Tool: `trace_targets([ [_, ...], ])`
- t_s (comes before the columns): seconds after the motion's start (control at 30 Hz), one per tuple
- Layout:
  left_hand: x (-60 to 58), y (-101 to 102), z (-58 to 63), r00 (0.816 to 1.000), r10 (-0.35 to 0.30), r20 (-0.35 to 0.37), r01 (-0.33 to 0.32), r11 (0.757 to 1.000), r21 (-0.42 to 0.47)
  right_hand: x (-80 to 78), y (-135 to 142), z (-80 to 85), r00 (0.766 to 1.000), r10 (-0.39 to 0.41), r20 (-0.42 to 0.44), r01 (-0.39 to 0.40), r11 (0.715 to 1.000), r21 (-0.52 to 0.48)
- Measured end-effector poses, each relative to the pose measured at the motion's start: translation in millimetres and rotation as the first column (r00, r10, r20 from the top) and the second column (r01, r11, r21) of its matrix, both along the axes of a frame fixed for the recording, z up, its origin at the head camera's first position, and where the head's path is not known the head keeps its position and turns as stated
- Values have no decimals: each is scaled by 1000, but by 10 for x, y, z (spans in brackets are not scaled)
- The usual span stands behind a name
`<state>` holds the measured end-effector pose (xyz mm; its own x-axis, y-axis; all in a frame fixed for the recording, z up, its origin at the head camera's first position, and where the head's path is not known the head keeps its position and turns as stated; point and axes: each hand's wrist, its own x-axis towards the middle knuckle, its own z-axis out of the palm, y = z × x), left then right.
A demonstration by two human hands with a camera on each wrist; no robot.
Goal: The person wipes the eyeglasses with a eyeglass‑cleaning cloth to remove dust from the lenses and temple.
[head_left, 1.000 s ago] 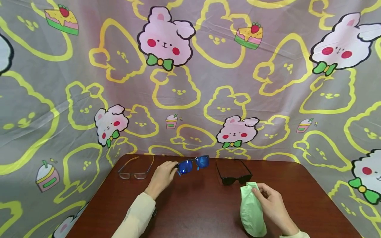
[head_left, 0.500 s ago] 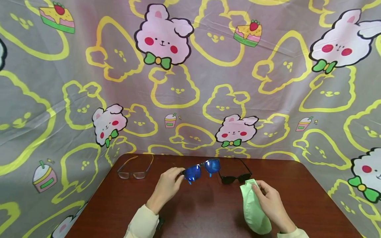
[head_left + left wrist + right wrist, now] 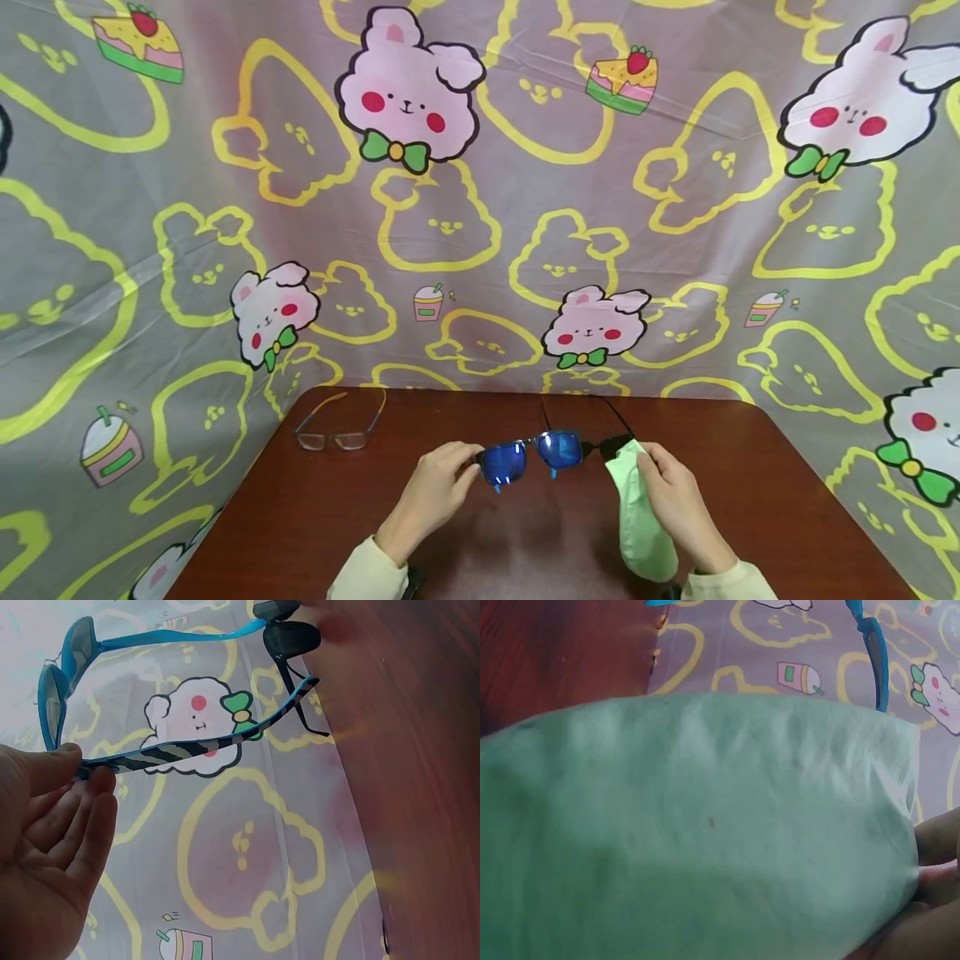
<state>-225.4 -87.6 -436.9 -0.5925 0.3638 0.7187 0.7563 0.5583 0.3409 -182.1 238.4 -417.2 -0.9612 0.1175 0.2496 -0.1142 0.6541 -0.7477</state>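
My left hand (image 3: 431,493) pinches a pair of sunglasses (image 3: 504,463) with blue mirrored lenses by one end of the frame. They hang above the table with the lenses toward me. In the left wrist view, thumb and fingers grip near the hinge, and the zebra-striped temple (image 3: 180,753) is unfolded. My right hand (image 3: 678,500) holds a soft light-green pouch (image 3: 647,537) by its top end, and the rest droops down. The sunglasses are just left of the pouch's top. In the right wrist view, the pouch (image 3: 705,810) fills most of the frame and hides what lies behind it.
Black sunglasses (image 3: 615,445) lie unfolded on the brown table (image 3: 420,433) behind the pouch, partly covered in the head view. Clear-lens glasses (image 3: 333,442) lie unfolded at the back left. A patterned curtain (image 3: 495,192) surrounds the table's back and sides.
My left hand has brought the blue sunglasses rightward and nearer to me, close to the pouch. The pouch's top has risen slightly in my right hand.
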Motion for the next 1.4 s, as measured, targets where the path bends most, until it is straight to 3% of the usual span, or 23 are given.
trace_targets([
  [0.23, 43, 34, 8, 999, -46, -20, 46, 999, -26, -7, -59, 47, 999, -36, -31, 35, 999, -36],
  [0.33, 59, 43, 14, 998, -52, -21, 52, 998, -23, -12, -91, 69, 994, -66, -87, 60, 996, -68],
  [0.43, 67, 56, 16, 998, -57, -25, 57, 998, -14, -23, -126, 85, 973, -145, -178, 129, 987, -97],
  [0.5, 69, 67, 12, 998, -62, -29, 61, 998, -11, -31, -148, 88, 934, -213, -287, 190, 976, -106],
  [0.6, 70, 84, -1, 997, -71, -34, 71, 997, -15, -51, -172, 74, 836, -267, -478, 248, 963, -105],
  [0.67, 69, 95, -9, 996, -74, -39, 74, 997, -19, -68, -190, 63, 769, -245, -590, 244, 966, -84],
  [0.7, 68, 100, -11, 996, -76, -44, 75, 997, -22, -75, -199, 56, 748, -219, -627, 229, 971, -66],
  [0.77, 69, 111, -11, 996, -79, -50, 78, 997, -24, -85, -226, 44, 726, -144, -673, 174, 984, -22],
  [0.9, 82, 129, -2, 995, -90, -53, 88, 996, -28, -78, -283, 9, 736, 28, -677, 18, 998, 61],
  [1.03, 102, 135, 4, 995, -93, -36, 93, 995, -21, -62, -306, -25, 739, 159, -654, -119, 987, 106],
  [1.27, 122, 127, 8, 997, -78, -29, 78, 997, -7, -44, -289, -57, 749, 223, -624, -134, 973, 187],
  [1.4, 128, 126, 21, 998, -57, -32, 57, 998, -4, -45, -286, -61, 715, 270, -645, -144, 959, 242],
])
